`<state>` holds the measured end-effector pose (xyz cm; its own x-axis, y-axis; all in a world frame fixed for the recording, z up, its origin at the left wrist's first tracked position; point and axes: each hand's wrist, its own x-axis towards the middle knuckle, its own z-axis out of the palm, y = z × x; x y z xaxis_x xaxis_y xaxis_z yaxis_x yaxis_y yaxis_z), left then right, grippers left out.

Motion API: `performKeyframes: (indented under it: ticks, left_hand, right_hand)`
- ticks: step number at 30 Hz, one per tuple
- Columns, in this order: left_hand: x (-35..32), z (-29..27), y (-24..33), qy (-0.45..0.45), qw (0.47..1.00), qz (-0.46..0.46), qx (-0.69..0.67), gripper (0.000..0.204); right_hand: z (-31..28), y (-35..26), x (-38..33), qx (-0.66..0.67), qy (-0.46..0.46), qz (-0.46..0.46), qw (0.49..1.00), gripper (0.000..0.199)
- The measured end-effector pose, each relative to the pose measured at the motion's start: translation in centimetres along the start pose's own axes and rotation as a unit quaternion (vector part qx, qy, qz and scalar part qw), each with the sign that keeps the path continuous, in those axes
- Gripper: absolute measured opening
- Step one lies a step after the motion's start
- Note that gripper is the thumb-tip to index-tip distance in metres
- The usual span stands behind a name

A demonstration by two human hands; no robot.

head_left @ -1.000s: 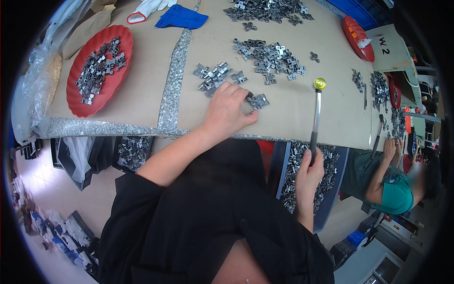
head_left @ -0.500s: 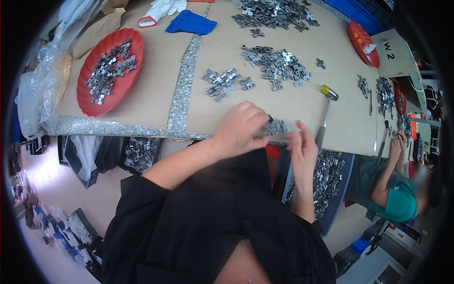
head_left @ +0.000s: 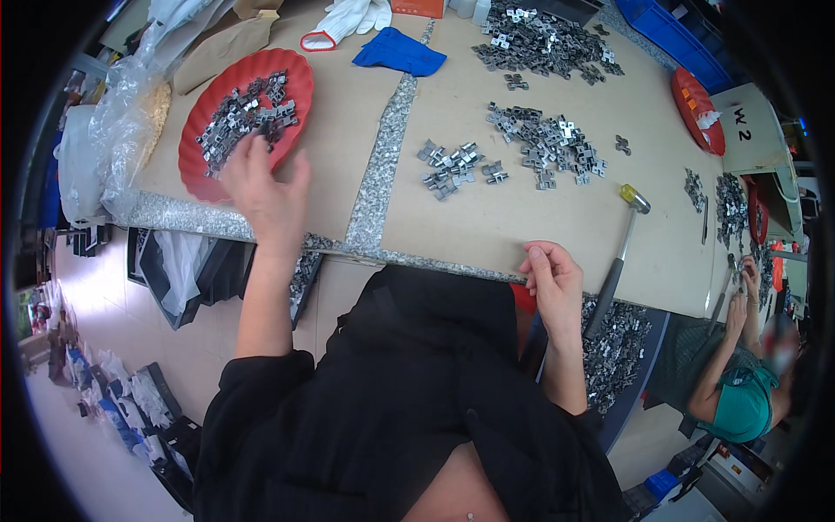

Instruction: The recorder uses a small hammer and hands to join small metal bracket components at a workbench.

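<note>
My left hand is over the near side of a red scalloped bowl, fingers stretched toward the small metal clips heaped in it. The thumb stands apart from the fingers. A dark clip shows by the fingertips; whether they touch it I cannot tell. My right hand hangs at the table's near edge, its fingers loosely curled, nothing visible in them. To its right lies a hammer with a yellow-tipped head and dark handle. Beyond it are a small group of clips and a larger heap.
A big clip pile is at the back. Around it lie a blue cloth, white glove and second red bowl. A bin of clips stands below the table edge. A co-worker in a green top works at right.
My left hand has left the table's near edge and moved left to the red bowl. The clip seen between my hands is gone from there. My right hand stays near the edge.
</note>
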<state>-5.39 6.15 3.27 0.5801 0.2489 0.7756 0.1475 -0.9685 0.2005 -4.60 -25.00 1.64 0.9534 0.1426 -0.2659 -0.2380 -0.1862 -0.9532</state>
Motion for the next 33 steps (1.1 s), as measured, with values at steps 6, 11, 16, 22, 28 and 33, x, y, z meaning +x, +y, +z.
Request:
performKeyframes:
  ticks: [6,11,16,22,28,33]
  left_hand:
    - [-3.2,1.9,7.9,-0.233,0.933,0.134,-0.24,0.016]
    - [-3.2,3.5,8.5,-0.241,0.932,0.106,-0.249,0.014]
    - [-2.9,2.4,10.0,-0.403,0.768,-0.194,-0.458,0.014]
    - [-3.6,3.4,12.3,-0.446,0.338,-0.464,-0.687,0.017]
    - [-3.7,3.9,12.8,-0.446,0.297,-0.464,-0.706,0.014]
    - [-3.9,3.7,13.8,-0.464,0.347,-0.466,-0.668,0.014]
  right_hand:
    - [0.2,0.2,0.0,-0.017,-0.003,0.013,1.0,0.017]
    - [-0.5,0.1,0.0,0.019,-0.022,0.024,0.999,0.018]
    - [-1.4,-0.7,3.5,-0.18,0.116,-0.109,0.971,0.018]
    - [0.5,-1.8,7.7,-0.38,0.176,-0.171,0.892,0.025]
    - [-1.0,-1.2,7.9,-0.356,0.149,-0.152,0.91,0.024]
    - [-0.6,-0.3,4.8,-0.031,0.125,-0.162,0.978,0.017]
